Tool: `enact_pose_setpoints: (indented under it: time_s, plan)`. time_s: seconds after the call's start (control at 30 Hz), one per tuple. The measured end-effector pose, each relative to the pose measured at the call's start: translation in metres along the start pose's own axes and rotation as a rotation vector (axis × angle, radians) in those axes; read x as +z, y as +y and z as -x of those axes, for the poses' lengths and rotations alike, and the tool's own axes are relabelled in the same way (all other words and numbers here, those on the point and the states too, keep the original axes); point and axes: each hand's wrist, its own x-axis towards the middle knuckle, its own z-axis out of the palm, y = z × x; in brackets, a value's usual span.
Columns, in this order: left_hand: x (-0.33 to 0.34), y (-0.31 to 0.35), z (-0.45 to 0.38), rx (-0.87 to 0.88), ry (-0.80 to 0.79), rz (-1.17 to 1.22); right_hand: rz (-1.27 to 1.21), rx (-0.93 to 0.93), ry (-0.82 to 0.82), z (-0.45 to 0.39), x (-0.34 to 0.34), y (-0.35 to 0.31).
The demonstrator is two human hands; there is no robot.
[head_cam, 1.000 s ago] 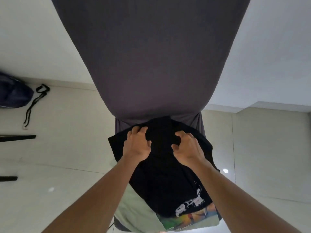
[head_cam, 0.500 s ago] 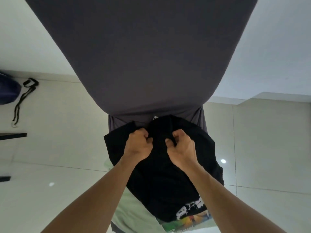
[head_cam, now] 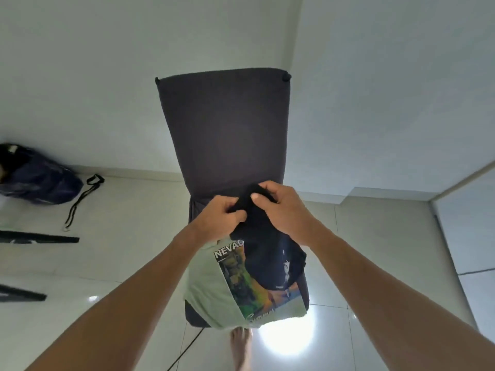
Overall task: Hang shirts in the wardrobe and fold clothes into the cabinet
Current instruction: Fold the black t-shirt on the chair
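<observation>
Over the dark grey fabric chair [head_cam: 227, 135], left hand [head_cam: 222, 216] and right hand [head_cam: 281, 207] both clutch the bunched black cotton shirt [head_cam: 270, 255]; it hangs straight down onto the pale green printed shirt [head_cam: 209, 287], equally near both.

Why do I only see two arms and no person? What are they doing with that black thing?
The camera sits on the person's head and looks down, so you see only their arms, like your own when you look down. The left hand and the right hand both grip a bunched-up black shirt and hold it above a dark grey chair. Under it, on the chair seat, lies a pale green shirt with a colourful picture. A dark bag sits on the tiled floor to the left. A bare foot shows at the bottom.
</observation>
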Motion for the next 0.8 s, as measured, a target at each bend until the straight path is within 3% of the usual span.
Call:
enact_pose_setpoints:
  time_s: [0.07,0.13,0.2,0.27,0.37,0.47,0.57,0.63,0.7,0.8]
  plan:
    - [-0.003,0.037,0.046,0.064,0.117,-0.029,0.007,-0.044,0.015,0.042,-0.018,-0.026]
    - [-0.008,0.076,0.109,0.171,0.244,-0.010,0.046,-0.090,-0.069,0.094,-0.029,-0.057]
    - [-0.040,0.106,0.221,0.297,0.335,0.023,0.184,-0.098,-0.155,0.178,0.003,-0.112]
    - [-0.040,0.147,0.273,0.419,0.397,0.112,0.344,-0.080,-0.187,0.223,-0.002,-0.130]
    - [-0.051,0.210,0.346,0.556,0.522,0.271,0.500,-0.051,-0.163,0.275,-0.010,-0.142]
    - [-0.075,0.246,0.404,0.641,0.684,0.135,0.423,-0.070,-0.085,0.313,-0.017,-0.160]
    - [-0.105,0.243,0.441,0.583,0.933,-0.243,0.229,-0.096,0.034,0.341,-0.015,-0.190]
    - [-0.123,0.226,0.458,0.375,1.008,-0.459,0.084,-0.113,0.087,0.358,-0.009,-0.216]
    - [-0.130,0.205,0.474,0.193,0.916,-0.544,-0.094,-0.116,0.112,0.375,0.000,-0.249]
    - [-0.107,0.176,0.503,0.267,0.746,-0.480,-0.344,-0.070,0.135,0.397,0.020,-0.303]
